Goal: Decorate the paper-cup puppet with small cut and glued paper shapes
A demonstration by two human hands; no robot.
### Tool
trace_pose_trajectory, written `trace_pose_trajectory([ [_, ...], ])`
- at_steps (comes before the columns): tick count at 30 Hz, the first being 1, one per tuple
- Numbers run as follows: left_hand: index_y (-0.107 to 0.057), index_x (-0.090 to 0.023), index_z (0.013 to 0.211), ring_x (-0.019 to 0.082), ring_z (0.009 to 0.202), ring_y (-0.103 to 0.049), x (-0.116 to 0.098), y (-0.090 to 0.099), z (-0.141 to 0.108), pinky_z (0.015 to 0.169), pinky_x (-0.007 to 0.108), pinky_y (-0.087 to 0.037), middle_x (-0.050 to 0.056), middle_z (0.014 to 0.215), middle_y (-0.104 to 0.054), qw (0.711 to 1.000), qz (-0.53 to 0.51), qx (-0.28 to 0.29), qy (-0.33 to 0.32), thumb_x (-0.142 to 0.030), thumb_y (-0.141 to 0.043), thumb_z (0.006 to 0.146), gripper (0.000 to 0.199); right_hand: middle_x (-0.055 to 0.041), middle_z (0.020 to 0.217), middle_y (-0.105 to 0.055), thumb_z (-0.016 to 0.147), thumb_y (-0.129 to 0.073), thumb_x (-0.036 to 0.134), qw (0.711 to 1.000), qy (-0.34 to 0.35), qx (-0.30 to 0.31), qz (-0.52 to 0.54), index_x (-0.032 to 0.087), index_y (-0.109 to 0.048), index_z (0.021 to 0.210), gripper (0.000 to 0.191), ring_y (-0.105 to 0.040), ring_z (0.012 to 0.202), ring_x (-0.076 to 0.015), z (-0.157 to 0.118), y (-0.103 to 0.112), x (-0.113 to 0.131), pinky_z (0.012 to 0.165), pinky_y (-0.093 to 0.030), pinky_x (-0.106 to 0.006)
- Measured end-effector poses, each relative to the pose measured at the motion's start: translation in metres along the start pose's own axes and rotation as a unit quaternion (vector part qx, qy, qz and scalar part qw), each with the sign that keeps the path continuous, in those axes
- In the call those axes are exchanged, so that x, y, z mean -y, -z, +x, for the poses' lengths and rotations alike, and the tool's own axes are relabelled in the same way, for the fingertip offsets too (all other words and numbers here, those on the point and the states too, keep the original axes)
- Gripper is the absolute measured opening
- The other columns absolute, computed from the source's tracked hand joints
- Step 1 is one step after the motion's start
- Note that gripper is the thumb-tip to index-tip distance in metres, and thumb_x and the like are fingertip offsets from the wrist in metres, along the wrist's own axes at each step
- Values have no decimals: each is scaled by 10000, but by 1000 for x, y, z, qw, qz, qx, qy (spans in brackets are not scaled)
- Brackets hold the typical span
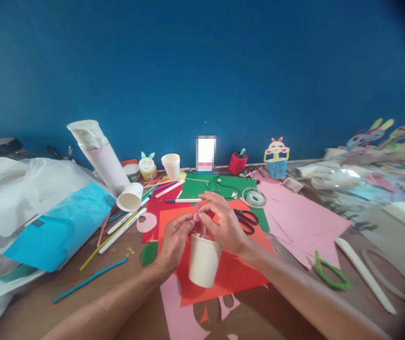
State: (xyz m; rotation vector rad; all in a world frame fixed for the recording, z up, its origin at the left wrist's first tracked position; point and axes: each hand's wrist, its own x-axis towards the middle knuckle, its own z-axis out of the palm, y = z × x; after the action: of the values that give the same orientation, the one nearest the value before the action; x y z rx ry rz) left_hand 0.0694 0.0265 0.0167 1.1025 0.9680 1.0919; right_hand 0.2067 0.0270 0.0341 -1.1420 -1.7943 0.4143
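Observation:
A white paper cup [204, 264] stands slightly tilted on the orange sheet, with a stem-like strip rising from its mouth. Just above its rim, my left hand [174, 238] pinches a small pink piece [196, 217] between thumb and fingertips. From the other side my right hand [223, 224] closes its thumb and fingers on the same piece. Fingers hide most of the piece, so its full shape cannot be made out. Under the cup lies the orange paper [245, 276], partly over a red sheet and a green sheet [202, 188].
Black scissors [247, 221] and a tape roll [254, 198] lie right of my hands. Pink paper [305, 219] spreads further right, near a green pipe cleaner [331, 278]. Leftward are a tipped paper cup [130, 197], straws, a blue pipe cleaner [89, 281] and plastic bags [42, 189].

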Motion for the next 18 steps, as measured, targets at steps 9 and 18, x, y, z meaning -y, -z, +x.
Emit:
trace_pose_trajectory([
  [9,-634,-138,819,125,567,-487,-1,-1,-2,541,214,-357,14,642,-601,1000,23,7,-6,-243,-453,721,231,-57,1069,-548,762,-490,165,1000,8,-11,-20,212,-605,720,131,-406,1102,-205,-1,-1,0,936,-309,-405],
  [18,-625,-142,848,134,605,-523,-2,-2,-4,582,224,-386,15,679,-620,1000,11,21,3,-241,-440,723,245,-59,1019,-572,759,-488,180,999,14,-13,-26,211,-591,722,114,-424,1081,-206,-1,-2,-1,932,-314,-406],
])
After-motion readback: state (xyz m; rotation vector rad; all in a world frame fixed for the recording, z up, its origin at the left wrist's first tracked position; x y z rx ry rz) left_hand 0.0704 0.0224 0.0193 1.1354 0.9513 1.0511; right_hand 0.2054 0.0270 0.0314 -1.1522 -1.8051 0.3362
